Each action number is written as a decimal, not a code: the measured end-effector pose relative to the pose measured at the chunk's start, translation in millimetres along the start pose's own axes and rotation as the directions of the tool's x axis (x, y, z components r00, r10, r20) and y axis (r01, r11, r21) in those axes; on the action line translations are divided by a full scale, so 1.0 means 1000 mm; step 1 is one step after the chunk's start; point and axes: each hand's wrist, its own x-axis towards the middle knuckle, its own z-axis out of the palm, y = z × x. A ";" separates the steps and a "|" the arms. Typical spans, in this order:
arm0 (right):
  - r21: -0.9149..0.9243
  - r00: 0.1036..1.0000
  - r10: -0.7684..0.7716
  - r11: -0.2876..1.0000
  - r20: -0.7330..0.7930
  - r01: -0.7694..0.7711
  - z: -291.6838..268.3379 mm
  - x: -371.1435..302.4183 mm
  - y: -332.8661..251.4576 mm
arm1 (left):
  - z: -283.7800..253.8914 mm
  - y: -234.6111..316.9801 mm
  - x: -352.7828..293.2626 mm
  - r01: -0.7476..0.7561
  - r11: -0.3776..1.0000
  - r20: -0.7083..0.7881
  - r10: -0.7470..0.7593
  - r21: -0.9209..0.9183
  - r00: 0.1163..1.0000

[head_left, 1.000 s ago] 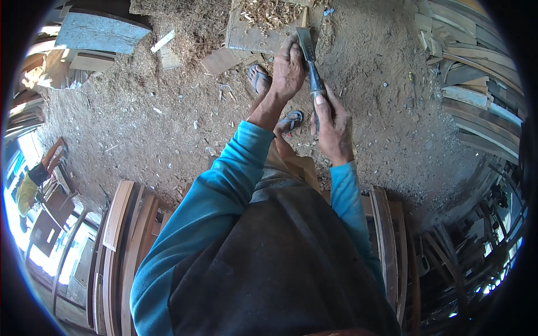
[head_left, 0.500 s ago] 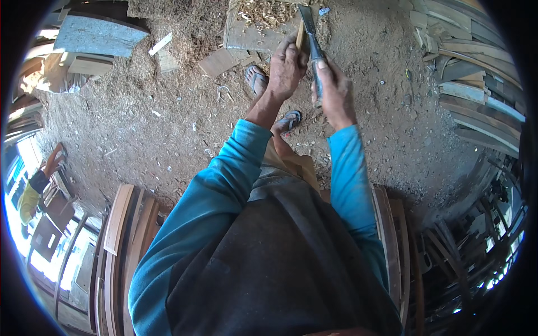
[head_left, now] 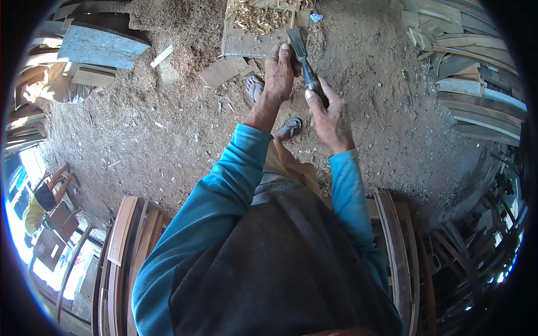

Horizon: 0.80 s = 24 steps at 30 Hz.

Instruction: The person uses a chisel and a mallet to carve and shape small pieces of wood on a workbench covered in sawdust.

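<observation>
Holds chisel [head_left: 302, 58] by handle [head_left: 315, 89] in right grip [head_left: 334, 120], blade [head_left: 296, 39] pointing ahead. Curls left grip [head_left: 278, 75] just left of chisel; cannot tell around what. Wears sandals [head_left: 293, 124] left of right grip. Faces board [head_left: 246, 47] strewn with shavings [head_left: 259, 18] beyond both grips, and planks [head_left: 473, 105] stacked far to their right.

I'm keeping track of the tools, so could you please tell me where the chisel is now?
In the head view, the chisel is at upper middle, held in the right hand, beside the left hand, its blade pointing toward the shavings-strewn board.
</observation>
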 end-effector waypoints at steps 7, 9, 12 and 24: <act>-0.015 0.999 0.014 1.000 0.028 -0.014 0.001 -0.005 -0.006 | -0.008 0.018 0.001 -0.010 0.950 0.048 -0.006 0.311 0.999; -0.032 0.999 0.034 0.999 0.024 -0.034 0.004 -0.012 -0.002 | -0.006 0.026 0.001 0.004 0.927 0.023 -0.014 0.375 1.000; -0.031 0.992 0.122 0.992 0.018 -0.122 0.008 -0.011 -0.004 | -0.007 0.012 0.008 -0.031 0.884 -0.011 0.041 0.466 0.999; -0.132 0.996 0.081 0.988 -0.025 -0.084 0.010 0.006 -0.024 | -0.003 0.020 0.006 -0.004 0.862 -0.013 0.013 0.507 1.000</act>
